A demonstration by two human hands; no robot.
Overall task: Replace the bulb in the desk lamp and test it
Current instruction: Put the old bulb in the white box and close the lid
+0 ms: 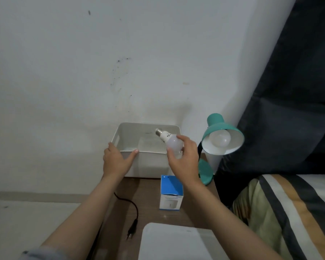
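A teal desk lamp point(217, 124) stands at the right of the wooden table, its shade tilted toward me with a white bulb point(219, 138) seated inside. My right hand point(185, 160) holds a second white bulb point(172, 142) by its globe, screw base pointing up and left, over the open white bin point(150, 162). My left hand point(115, 160) grips the bin's near left rim, thumb on the edge. A blue and white bulb box point(171, 192) stands upright just in front of the bin.
The lamp's black cord and plug point(130, 230) lie unplugged on the table at the left. A white lid or box point(176, 243) sits at the near edge. A striped bed cover point(289, 212) and dark headboard fill the right. The wall is close behind.
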